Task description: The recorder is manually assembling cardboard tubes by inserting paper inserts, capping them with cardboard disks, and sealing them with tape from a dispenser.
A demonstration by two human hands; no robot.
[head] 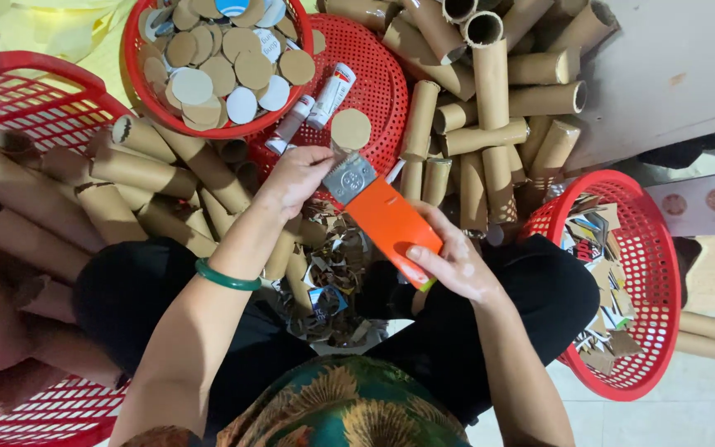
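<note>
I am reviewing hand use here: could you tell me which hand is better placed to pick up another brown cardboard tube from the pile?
Probably the left hand: it only touches the orange scraper's metal head, beside the tubes; the right hand grips its handle.

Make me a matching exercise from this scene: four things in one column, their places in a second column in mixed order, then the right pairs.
Things:
1. orange scraper
2. green bangle
3. cardboard discs
4. paper scraps

Places:
A. in the red basket at the frame's right
B. in the round red basket at the top
C. on the left wrist
D. between the left hand and right hand

Pairs: 1-D, 2-C, 3-B, 4-A
</note>
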